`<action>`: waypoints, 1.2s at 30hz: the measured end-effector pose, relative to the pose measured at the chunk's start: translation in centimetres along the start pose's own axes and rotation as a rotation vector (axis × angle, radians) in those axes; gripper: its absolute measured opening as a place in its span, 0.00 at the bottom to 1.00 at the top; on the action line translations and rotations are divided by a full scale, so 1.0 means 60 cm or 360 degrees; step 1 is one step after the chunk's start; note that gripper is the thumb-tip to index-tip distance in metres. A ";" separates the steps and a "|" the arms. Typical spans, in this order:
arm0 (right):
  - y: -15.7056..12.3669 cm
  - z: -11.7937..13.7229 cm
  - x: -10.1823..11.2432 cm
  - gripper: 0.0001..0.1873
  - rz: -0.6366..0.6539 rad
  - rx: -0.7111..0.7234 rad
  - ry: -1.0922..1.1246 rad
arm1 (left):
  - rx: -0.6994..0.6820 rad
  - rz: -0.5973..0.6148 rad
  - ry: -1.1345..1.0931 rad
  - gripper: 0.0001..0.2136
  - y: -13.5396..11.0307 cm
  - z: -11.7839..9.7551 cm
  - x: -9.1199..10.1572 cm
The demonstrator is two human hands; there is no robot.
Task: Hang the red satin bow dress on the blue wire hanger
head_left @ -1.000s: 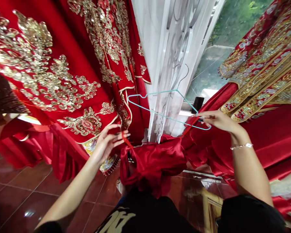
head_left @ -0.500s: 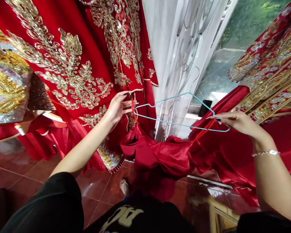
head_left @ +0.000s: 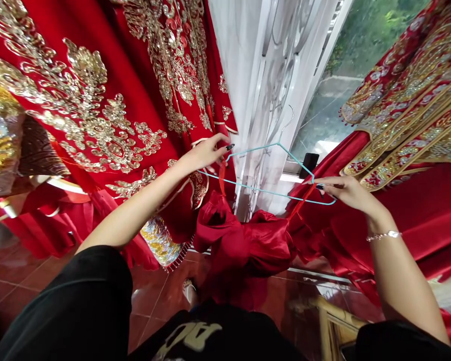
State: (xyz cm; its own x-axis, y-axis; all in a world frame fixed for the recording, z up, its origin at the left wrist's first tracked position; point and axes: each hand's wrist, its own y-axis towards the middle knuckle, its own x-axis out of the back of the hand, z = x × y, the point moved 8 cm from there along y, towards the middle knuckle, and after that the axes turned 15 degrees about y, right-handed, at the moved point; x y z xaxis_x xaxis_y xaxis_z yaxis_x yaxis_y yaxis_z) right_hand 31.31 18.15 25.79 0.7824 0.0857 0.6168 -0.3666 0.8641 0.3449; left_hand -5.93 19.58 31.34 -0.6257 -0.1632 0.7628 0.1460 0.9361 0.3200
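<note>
A light-blue wire clothes hanger (head_left: 251,152) spans the middle of the view, its hook (head_left: 287,119) pointing up against the curtain. My right hand (head_left: 342,193) pinches a thin red satin strap (head_left: 302,200) against the hanger's lower bar near its right end. My left hand (head_left: 206,153) sits at the hanger's left end, with its fingers closed on a second red strap (head_left: 221,178). Both straps run down into a bunched red satin garment (head_left: 240,240), which hangs below the hanger. Its lower part is partly hidden by my body.
Red gowns with gold sequin embroidery (head_left: 97,115) hang on the left and right. Behind the hanger are a sheer white curtain (head_left: 263,75) and a window. A black object (head_left: 308,165) rests on the sill. Below lie red floor tiles (head_left: 150,296) and a bamboo chair frame (head_left: 334,321).
My left hand has risen and moved right, bringing its strap to the hanger's left end. The bunched satin has lifted slightly. My right hand stays on the hanger's right end.
</note>
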 end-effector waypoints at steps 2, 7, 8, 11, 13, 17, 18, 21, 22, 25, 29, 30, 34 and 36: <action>-0.001 0.005 -0.004 0.22 -0.0014 0.0035 -0.0015 | -0.0143 -0.0343 0.0577 0.07 -0.010 -0.023 0.038; -0.024 -0.003 -0.015 0.23 -0.0157 -0.0005 0.0141 | -0.0441 -0.0606 0.1090 0.13 -0.084 -0.016 0.048; -0.032 -0.007 -0.018 0.23 -0.0210 -0.0009 0.0217 | -0.0544 -0.0474 0.1044 0.14 -0.101 0.000 0.023; -0.058 -0.025 -0.022 0.26 -0.0510 0.0087 0.0533 | -0.0799 0.0189 0.0773 0.14 -0.163 0.065 -0.092; -0.080 -0.057 -0.027 0.28 -0.0786 0.0178 0.0837 | -0.0834 0.0578 0.0525 0.13 -0.208 0.106 -0.161; -0.121 -0.181 -0.099 0.23 -0.1004 -0.0250 0.1011 | -0.0666 0.0942 0.0275 0.11 -0.262 0.158 -0.219; -0.128 -0.214 -0.136 0.21 -0.0853 -0.0502 0.0883 | -0.0613 0.0970 0.0247 0.11 -0.267 0.165 -0.220; -0.152 -0.278 -0.228 0.13 -0.0472 -0.0908 0.0635 | -0.0495 0.0998 0.0198 0.10 -0.269 0.173 -0.210; -0.157 -0.289 -0.246 0.09 -0.0428 -0.0954 0.0609 | -0.0479 0.0986 0.0206 0.09 -0.266 0.173 -0.207; -0.163 -0.309 -0.272 0.06 -0.0383 -0.1046 0.0574 | -0.0502 0.0825 0.0337 0.06 -0.252 0.171 -0.193; -0.170 -0.311 -0.264 0.09 -0.0299 -0.1156 0.0655 | -0.0448 0.0332 0.0523 0.04 -0.230 0.181 -0.151; -0.174 -0.308 -0.258 0.08 -0.0274 -0.1173 0.0705 | -0.0373 0.0191 0.0521 0.04 -0.226 0.190 -0.136; -0.206 -0.288 -0.230 0.08 -0.0252 -0.1201 0.0918 | -0.0100 -0.0295 0.0385 0.11 -0.225 0.225 -0.086; -0.224 -0.284 -0.221 0.10 -0.0358 -0.1230 0.1027 | -0.0070 -0.0489 0.0356 0.08 -0.231 0.229 -0.073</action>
State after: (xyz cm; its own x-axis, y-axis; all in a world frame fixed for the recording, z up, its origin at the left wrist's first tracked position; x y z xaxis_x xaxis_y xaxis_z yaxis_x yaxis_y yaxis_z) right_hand 34.42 13.87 0.91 0.9977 -0.0646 0.0181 0.0671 0.9564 -0.2844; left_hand -15.74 11.61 15.84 -0.4633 -0.5027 0.7299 0.0132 0.8196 0.5728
